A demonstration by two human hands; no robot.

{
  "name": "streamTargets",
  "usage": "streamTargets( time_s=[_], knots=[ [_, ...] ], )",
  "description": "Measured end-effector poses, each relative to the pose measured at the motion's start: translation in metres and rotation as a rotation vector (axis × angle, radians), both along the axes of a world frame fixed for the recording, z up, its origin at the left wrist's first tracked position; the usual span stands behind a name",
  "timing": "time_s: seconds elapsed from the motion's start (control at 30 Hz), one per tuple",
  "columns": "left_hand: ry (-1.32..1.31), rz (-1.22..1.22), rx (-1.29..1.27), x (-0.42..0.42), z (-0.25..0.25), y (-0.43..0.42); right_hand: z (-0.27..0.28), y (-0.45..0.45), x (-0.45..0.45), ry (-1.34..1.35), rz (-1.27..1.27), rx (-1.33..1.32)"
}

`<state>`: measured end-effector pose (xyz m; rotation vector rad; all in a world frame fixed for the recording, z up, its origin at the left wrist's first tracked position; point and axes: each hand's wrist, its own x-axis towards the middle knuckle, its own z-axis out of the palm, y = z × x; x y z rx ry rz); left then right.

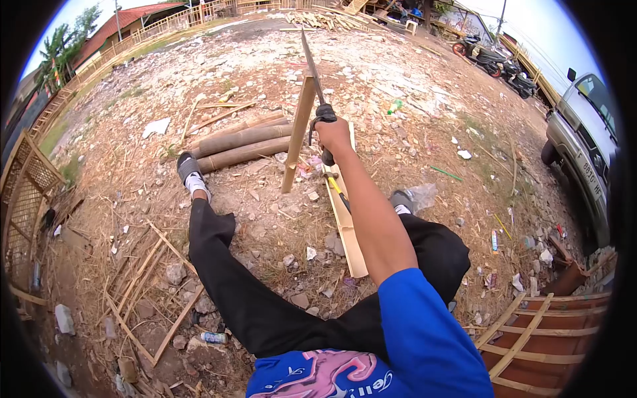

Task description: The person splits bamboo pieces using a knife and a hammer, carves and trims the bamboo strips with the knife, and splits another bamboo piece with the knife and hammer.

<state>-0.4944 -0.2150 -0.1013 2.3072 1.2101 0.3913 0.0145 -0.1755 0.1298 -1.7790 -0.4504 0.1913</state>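
My right hand is wrapped round the dark handle of a long-bladed saw or machete, whose blade points up and away. The blade is beside the top end of an upright split bamboo piece; whether they touch, I cannot tell. Below my hand, a hammer with a yellow and black handle lies on a long split bamboo piece between my legs. My left hand is out of view.
Bamboo poles lie beyond my left foot. Thin wooden frames lie at left, a lattice panel further left. A slatted panel is at lower right, a parked vehicle at right. Stones and litter cover the ground.
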Motion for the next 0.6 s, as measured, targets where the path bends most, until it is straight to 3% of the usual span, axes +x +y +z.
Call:
streamTargets(
  time_s=[0.37, 0.47, 0.53, 0.6],
  knots=[
    [0.031, 0.046, -0.066, -0.021, 0.01, 0.011, 0.01, 0.001, -0.002, 0.02, 0.016, -0.178],
    [0.047, 0.06, -0.122, -0.026, 0.013, 0.032, 0.01, 0.019, 0.014, -0.143, -0.014, -0.18],
    [0.064, 0.058, -0.161, -0.029, 0.019, 0.046, 0.033, 0.017, 0.006, 0.041, 0.075, -0.152],
    [0.075, 0.057, -0.19, -0.033, 0.023, 0.059, 0.051, 0.02, 0.009, 0.051, 0.092, -0.177]
  ],
)
